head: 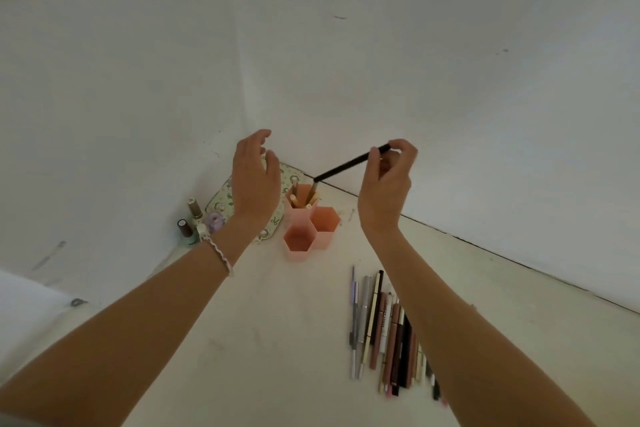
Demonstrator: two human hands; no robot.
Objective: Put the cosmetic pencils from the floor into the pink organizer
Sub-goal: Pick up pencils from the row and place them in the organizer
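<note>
The pink organizer (308, 222) has three hexagonal cups and stands on the floor near the wall corner. Its far cup holds several pencils; the two nearer cups look empty. My right hand (386, 189) pinches a black cosmetic pencil (346, 166) by its upper end, tilted, with its lower tip just above the far cup. My left hand (256, 180) hovers left of the organizer with relaxed fingers, holding nothing. A row of several cosmetic pencils (384, 329) lies on the floor to the right, partly hidden under my right forearm.
A floral pouch (291, 178) leans in the corner behind my left hand. Small nail polish bottles (194, 218) stand to its left. White walls meet the pale floor close behind the organizer.
</note>
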